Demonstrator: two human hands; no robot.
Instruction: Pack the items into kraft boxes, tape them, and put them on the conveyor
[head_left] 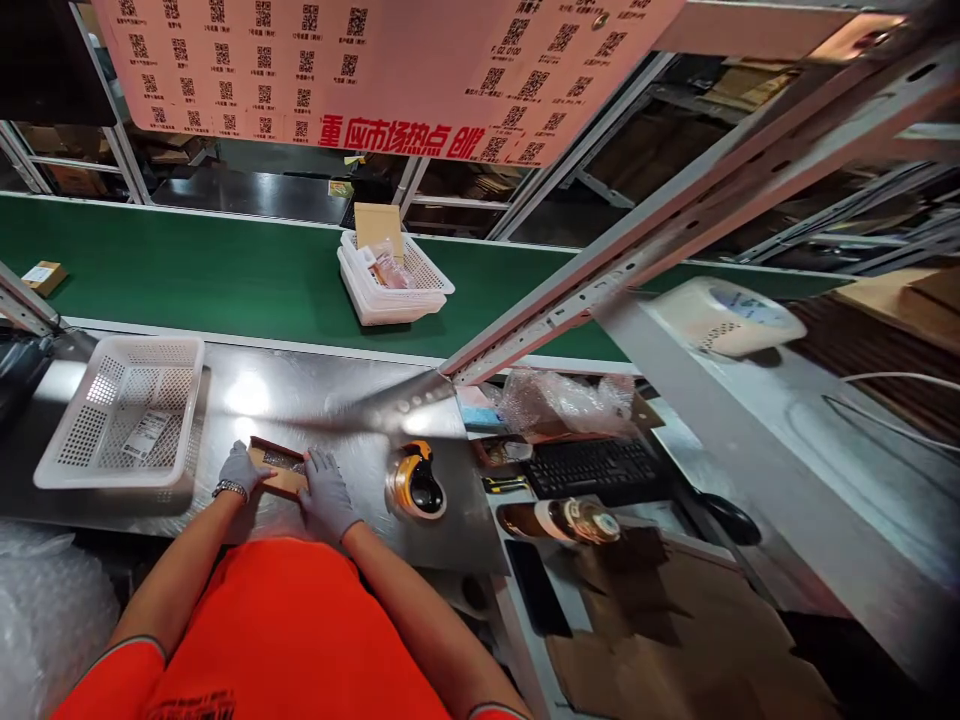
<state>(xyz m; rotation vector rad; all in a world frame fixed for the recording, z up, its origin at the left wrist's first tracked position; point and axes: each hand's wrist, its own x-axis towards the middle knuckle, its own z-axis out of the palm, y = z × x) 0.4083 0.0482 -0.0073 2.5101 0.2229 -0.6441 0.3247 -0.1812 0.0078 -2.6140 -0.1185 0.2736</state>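
Near the front edge of the table [330, 385], the left hand [241, 470] and right hand [328, 492] hold opposite ends of a small open box [286, 484]. This looks like handling its open top; the next move seemingly calls for steadying its sides.

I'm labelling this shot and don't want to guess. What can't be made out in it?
All in the head view:
Contents of the cardboard box: too small to identify; left hand and right hand partly cover its ends.
Print on the label in the nearer white basket: too small.
Bubble wrap, lower left: cut off by the left edge.
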